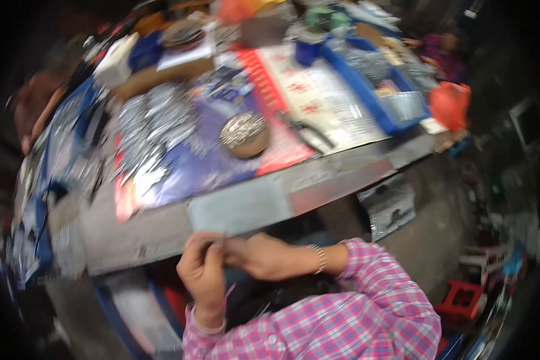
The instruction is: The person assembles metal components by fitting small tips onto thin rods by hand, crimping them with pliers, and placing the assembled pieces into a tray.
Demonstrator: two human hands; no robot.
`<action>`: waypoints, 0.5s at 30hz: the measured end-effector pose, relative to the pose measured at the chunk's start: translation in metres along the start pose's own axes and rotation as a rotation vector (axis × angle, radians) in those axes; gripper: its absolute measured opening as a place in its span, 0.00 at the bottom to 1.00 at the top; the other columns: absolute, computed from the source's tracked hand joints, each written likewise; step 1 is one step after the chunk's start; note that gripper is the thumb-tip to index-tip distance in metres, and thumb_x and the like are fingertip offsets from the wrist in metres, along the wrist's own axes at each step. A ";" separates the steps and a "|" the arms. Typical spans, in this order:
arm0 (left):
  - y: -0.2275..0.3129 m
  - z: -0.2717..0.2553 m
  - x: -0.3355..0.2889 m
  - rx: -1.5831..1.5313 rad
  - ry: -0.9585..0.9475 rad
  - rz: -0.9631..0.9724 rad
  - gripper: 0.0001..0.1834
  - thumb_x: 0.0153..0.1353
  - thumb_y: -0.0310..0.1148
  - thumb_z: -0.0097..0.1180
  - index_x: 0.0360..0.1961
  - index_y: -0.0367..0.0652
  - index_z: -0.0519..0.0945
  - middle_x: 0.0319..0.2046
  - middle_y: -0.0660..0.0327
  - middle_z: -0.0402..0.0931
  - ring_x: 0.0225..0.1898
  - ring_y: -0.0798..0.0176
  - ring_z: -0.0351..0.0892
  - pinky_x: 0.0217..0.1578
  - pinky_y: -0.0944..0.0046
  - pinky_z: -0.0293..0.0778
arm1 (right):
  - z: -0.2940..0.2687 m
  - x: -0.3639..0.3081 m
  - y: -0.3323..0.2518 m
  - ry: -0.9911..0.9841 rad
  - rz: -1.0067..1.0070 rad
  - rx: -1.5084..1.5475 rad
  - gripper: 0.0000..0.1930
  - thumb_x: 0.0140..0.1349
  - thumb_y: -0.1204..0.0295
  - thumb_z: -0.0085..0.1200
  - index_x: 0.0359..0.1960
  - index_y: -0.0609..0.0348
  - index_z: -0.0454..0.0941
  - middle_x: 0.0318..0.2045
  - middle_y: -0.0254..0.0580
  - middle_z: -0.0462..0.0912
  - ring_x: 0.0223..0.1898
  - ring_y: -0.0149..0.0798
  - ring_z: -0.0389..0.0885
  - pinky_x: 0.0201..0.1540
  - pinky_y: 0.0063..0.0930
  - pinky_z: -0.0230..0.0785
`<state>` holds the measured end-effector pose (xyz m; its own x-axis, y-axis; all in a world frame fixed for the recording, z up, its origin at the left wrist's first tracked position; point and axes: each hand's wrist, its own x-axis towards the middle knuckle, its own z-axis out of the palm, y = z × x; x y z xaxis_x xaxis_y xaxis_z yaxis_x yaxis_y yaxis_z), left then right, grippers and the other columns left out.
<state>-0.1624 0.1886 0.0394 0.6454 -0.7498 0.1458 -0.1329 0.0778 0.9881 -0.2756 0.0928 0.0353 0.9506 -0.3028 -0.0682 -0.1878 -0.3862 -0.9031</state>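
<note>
At the near edge of the table, my left hand and my right hand meet with fingers bent and pressed together. Whatever they pinch, if anything, is too small and blurred to name. Just beyond them, a pale grey plate lies along the table edge. Farther back stands a round container filled with small shiny metal pieces. To its left, a heap of flat silvery metal parts is spread over a blue and red printed sheet. Pliers with dark handles lie to the right of the container.
A long blue tray of metal parts sits at the far right, beside an orange bag. Blue bins line the left side. Below the table are another blue bin and, farther right, a red stool. Other people appear at the edges.
</note>
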 end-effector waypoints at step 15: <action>-0.011 -0.010 0.021 -0.852 -0.316 -0.331 0.11 0.59 0.35 0.55 0.29 0.37 0.75 0.28 0.60 0.73 0.31 0.67 0.73 0.33 0.68 0.69 | -0.005 0.013 -0.006 -0.479 0.223 1.060 0.13 0.69 0.62 0.38 0.30 0.57 0.65 0.17 0.25 0.60 0.16 0.19 0.56 0.17 0.14 0.48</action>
<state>-0.1400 0.1783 0.0321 0.3033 -0.9519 -0.0433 0.6895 0.1879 0.6995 -0.2632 0.0871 0.0419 0.9608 0.1723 -0.2174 -0.2773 0.6169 -0.7366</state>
